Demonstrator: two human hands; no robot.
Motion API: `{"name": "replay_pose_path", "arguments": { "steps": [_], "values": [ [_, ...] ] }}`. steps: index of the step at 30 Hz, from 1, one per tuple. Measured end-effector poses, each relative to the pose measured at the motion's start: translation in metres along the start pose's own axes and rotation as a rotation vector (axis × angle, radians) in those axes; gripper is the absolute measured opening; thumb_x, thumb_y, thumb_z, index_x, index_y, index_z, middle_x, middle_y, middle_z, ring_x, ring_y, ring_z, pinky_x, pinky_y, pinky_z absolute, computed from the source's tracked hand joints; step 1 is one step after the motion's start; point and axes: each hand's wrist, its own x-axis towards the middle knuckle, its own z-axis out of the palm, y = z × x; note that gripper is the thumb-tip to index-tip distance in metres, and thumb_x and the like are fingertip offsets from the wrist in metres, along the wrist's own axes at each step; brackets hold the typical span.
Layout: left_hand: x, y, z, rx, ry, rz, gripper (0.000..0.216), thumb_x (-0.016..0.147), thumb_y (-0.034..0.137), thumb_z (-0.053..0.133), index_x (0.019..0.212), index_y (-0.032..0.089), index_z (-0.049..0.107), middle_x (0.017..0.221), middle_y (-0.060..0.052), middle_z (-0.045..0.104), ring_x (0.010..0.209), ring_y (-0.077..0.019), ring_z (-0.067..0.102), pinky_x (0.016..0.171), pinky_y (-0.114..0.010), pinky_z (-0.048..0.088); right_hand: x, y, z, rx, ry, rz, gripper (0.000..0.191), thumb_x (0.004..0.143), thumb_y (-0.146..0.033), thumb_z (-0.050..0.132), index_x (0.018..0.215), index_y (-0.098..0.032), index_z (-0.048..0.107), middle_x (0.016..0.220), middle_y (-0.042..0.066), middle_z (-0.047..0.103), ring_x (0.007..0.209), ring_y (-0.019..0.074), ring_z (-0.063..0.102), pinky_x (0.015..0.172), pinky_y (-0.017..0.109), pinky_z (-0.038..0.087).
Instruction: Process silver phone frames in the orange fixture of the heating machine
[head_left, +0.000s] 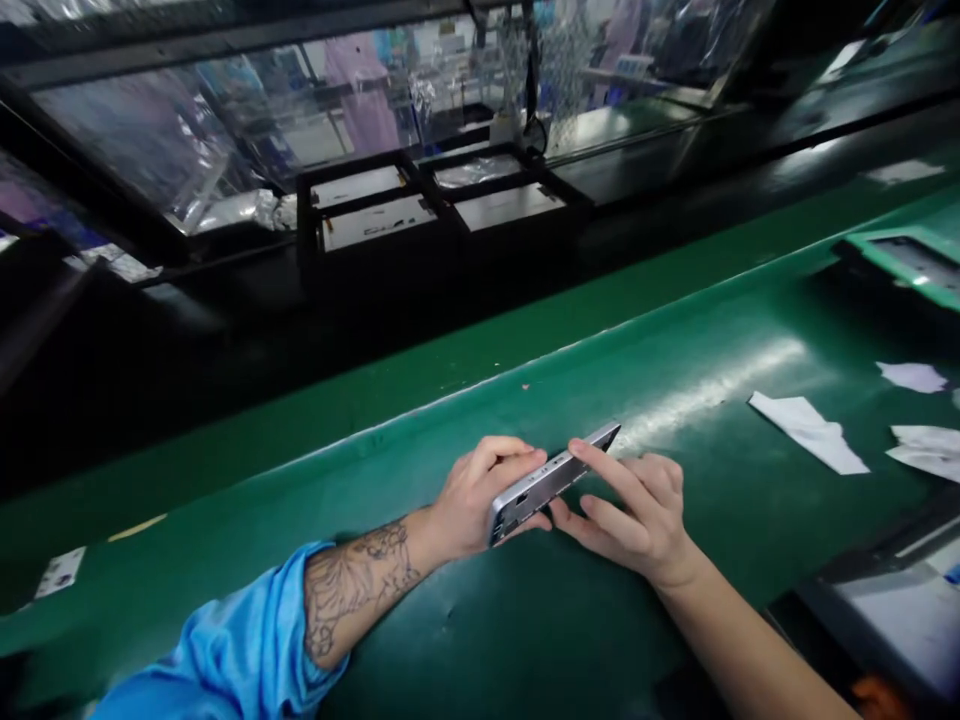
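A thin silver-grey phone frame [534,492] is held tilted on its side above the green work surface, its long edge with small openings facing up. My left hand [480,492] grips its near left end, thumb and fingers on opposite sides. My right hand [637,515] is at the other end, the index finger pressed on the upper edge and the thumb and other fingers below. The frame's inner side shows only at a slant, so its details are hard to make out.
Black trays [442,225] with flat panels stand behind the green mat [420,440]. Crumpled white paper [814,432] lies at right, near a green-rimmed device [911,262]. A small printed label [60,573] is at far left. A dark-edged box [892,610] sits at lower right.
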Motion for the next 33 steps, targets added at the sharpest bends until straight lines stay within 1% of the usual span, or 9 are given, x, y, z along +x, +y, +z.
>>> {"name": "replay_pose_path", "arguments": {
  "steps": [4, 10, 14, 16, 19, 21, 24, 29, 33],
  "values": [
    [0.0, -0.001, 0.0, 0.012, -0.006, 0.023, 0.068, 0.088, 0.044, 0.076, 0.145, 0.022, 0.046, 0.121, -0.012, 0.056, 0.1, -0.0213, 0.067, 0.083, -0.034, 0.062, 0.001, 0.001, 0.001, -0.015, -0.006, -0.015, 0.051, 0.076, -0.024, 0.084, 0.101, -0.028, 0.04, 0.119, 0.007, 0.072, 0.077, 0.0201, 0.056, 0.076, 0.038, 0.044],
    [0.001, 0.0, 0.0, 0.015, -0.003, 0.015, 0.063, 0.089, 0.044, 0.076, 0.142, 0.025, 0.048, 0.122, -0.011, 0.055, 0.097, -0.0196, 0.066, 0.08, -0.033, 0.063, -0.001, 0.002, 0.001, -0.005, 0.004, -0.019, 0.051, 0.076, -0.024, 0.085, 0.1, -0.028, 0.041, 0.118, 0.008, 0.072, 0.077, 0.0201, 0.055, 0.076, 0.038, 0.042],
    [0.002, -0.002, -0.001, -0.04, -0.048, -0.002, 0.076, 0.086, 0.052, 0.076, 0.147, 0.025, 0.041, 0.129, -0.015, 0.051, 0.109, -0.0247, 0.064, 0.086, -0.039, 0.063, -0.004, 0.001, 0.003, 0.042, -0.041, -0.019, 0.05, 0.074, -0.027, 0.084, 0.099, -0.027, 0.04, 0.125, 0.01, 0.07, 0.078, 0.0203, 0.056, 0.076, 0.039, 0.041],
    [0.003, -0.006, -0.001, -0.131, -0.07, -0.005, 0.082, 0.081, 0.055, 0.08, 0.147, 0.026, 0.041, 0.135, -0.016, 0.049, 0.118, -0.0282, 0.061, 0.093, -0.044, 0.061, -0.004, 0.0, 0.005, 0.077, -0.069, -0.018, 0.045, 0.075, -0.031, 0.081, 0.095, -0.026, 0.042, 0.128, 0.011, 0.068, 0.079, 0.0212, 0.057, 0.076, 0.041, 0.041],
    [0.006, -0.013, 0.0, -0.336, -0.08, -0.003, 0.091, 0.07, 0.049, 0.091, 0.145, 0.026, 0.044, 0.138, -0.015, 0.053, 0.129, -0.0316, 0.057, 0.107, -0.05, 0.055, -0.004, -0.001, 0.008, 0.124, -0.063, 0.008, 0.039, 0.076, -0.036, 0.078, 0.092, -0.024, 0.045, 0.127, 0.012, 0.069, 0.082, 0.0235, 0.059, 0.076, 0.043, 0.04],
    [0.008, -0.016, 0.001, -0.468, -0.076, -0.051, 0.096, 0.065, 0.045, 0.095, 0.145, 0.026, 0.045, 0.137, -0.014, 0.056, 0.132, -0.0324, 0.055, 0.113, -0.053, 0.05, -0.003, 0.001, 0.008, 0.147, -0.058, 0.033, 0.041, 0.075, -0.036, 0.078, 0.098, -0.024, 0.047, 0.126, 0.012, 0.07, 0.084, 0.0242, 0.06, 0.076, 0.043, 0.04],
    [0.009, -0.017, 0.002, -0.604, -0.059, -0.127, 0.097, 0.063, 0.041, 0.097, 0.143, 0.026, 0.045, 0.137, -0.013, 0.057, 0.133, -0.0302, 0.055, 0.117, -0.052, 0.046, -0.003, 0.006, 0.006, 0.157, -0.096, 0.078, 0.053, 0.073, -0.033, 0.078, 0.112, -0.023, 0.044, 0.127, 0.012, 0.069, 0.087, 0.026, 0.061, 0.078, 0.046, 0.039],
    [0.005, -0.018, 0.005, -0.642, -0.036, -0.136, 0.1, 0.062, 0.046, 0.096, 0.145, 0.029, 0.041, 0.142, -0.012, 0.055, 0.134, -0.0286, 0.054, 0.116, -0.053, 0.048, -0.007, 0.013, 0.002, 0.14, -0.145, 0.167, 0.065, 0.071, -0.034, 0.077, 0.125, -0.02, 0.043, 0.128, 0.015, 0.068, 0.092, 0.0311, 0.061, 0.079, 0.05, 0.039],
    [0.001, -0.019, 0.006, -0.652, -0.028, -0.14, 0.101, 0.063, 0.044, 0.096, 0.145, 0.027, 0.04, 0.143, -0.013, 0.054, 0.135, -0.029, 0.054, 0.117, -0.052, 0.047, -0.009, 0.016, 0.001, 0.144, -0.144, 0.223, 0.066, 0.073, -0.042, 0.078, 0.126, -0.018, 0.046, 0.126, 0.016, 0.069, 0.093, 0.034, 0.061, 0.079, 0.052, 0.039]
  ]
}}
